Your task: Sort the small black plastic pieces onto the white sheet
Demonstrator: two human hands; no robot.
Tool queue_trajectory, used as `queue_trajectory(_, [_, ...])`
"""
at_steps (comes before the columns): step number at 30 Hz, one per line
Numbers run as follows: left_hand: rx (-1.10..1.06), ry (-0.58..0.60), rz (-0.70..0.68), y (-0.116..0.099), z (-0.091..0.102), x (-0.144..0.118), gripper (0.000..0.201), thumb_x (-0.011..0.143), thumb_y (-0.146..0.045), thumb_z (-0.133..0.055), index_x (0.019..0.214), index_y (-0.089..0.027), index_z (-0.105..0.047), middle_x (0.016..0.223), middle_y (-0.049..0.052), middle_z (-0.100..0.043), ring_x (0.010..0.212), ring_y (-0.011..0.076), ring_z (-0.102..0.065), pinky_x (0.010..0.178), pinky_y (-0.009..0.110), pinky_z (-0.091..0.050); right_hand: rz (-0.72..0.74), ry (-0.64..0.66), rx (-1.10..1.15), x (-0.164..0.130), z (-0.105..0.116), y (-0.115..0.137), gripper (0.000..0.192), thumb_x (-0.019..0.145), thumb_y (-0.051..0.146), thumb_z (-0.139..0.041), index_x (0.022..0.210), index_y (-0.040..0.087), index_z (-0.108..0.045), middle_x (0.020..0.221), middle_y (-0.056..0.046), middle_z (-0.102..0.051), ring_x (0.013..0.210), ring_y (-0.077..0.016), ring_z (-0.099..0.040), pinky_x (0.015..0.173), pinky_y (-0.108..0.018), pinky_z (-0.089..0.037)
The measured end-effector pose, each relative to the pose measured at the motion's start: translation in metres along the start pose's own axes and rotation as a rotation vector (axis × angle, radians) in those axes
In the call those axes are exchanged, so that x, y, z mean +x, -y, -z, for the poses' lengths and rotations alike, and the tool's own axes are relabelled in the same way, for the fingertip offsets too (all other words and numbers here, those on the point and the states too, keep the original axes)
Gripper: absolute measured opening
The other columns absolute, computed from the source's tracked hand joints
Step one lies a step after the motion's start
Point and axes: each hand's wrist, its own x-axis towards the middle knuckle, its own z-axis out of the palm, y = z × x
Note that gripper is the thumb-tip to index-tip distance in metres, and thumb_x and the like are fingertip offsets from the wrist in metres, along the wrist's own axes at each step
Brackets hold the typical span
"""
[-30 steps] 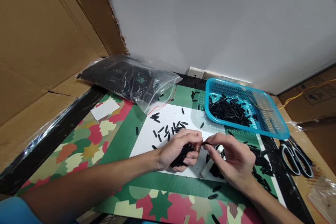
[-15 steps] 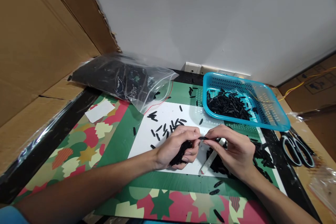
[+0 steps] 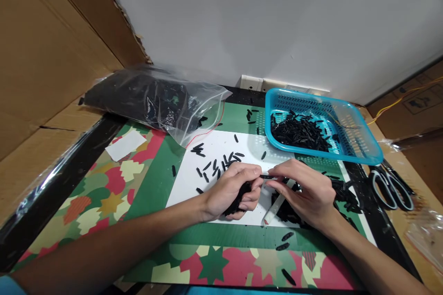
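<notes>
1. Against the earlier frames the whole scene sits a little lower and further left in view; both hands stay joined over the white sheet [image 3: 221,147], and the small black piece [image 3: 266,177] between them remains pinched at the same spot.
2. No brand, label or writing can be read anywhere.
3. The left hand [image 3: 231,190] is curled closed around a bunch of black pieces [image 3: 238,197], its thumb and forefinger on the single piece's left end.
4. The right hand [image 3: 304,192] pinches that piece's right end with narrow fingertips; a white tool [image 3: 275,205] lies under its palm.
5. The blue basket [image 3: 367,147], far right, holds a heap of black pieces.
6. The clear plastic bag [image 3: 155,99], far left, is filled with more of them.
7. Scissors [image 3: 391,189] lie right of the mat.
</notes>
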Motion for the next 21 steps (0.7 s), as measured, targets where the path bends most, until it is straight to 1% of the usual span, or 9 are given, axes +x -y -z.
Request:
queue_trajectory(9, [-0.002,-0.006,-0.011,-0.0004,-0.0012,0.0006,0.035,0.099,-0.045,-0.055,0.074,-0.021,-0.047,0.057,-0.006,-0.040,0.045,0.0078,-0.030,0.027,0.012,-0.024,-0.009,0.007,0.027,-0.0007,-0.0007,-0.0030,0.017,0.090,0.001,-0.071,0.101,0.014,-0.071,0.086,-0.007,-0.075,0.076,-0.0164,-0.068,0.071,-0.030,-0.054])
queue_trajectory(14, [0.011,0.008,-0.004,-0.0012,-0.0012,0.0002,0.036,0.099,-0.045,-0.055,0.074,-0.020,-0.047,0.057,-0.006,-0.039,0.045,0.0074,-0.030,0.027,0.012,-0.024,-0.003,0.023,0.031,-0.0021,0.0004,-0.0026,0.018,0.091,0.000,-0.069,0.102,0.013,-0.072,0.085,-0.009,-0.074,0.075,-0.0171,-0.068,0.069,-0.030,-0.054])
queue_trajectory(21, [0.016,0.007,-0.007,-0.0017,-0.0014,0.0006,0.035,0.099,-0.044,-0.055,0.074,-0.020,-0.047,0.057,-0.006,-0.040,0.045,0.0074,-0.030,0.027,0.012,-0.024,-0.045,0.009,0.081,-0.0044,-0.0005,-0.0040,0.019,0.091,0.001,-0.069,0.102,0.016,-0.072,0.085,-0.007,-0.074,0.076,-0.0162,-0.069,0.069,-0.029,-0.054])
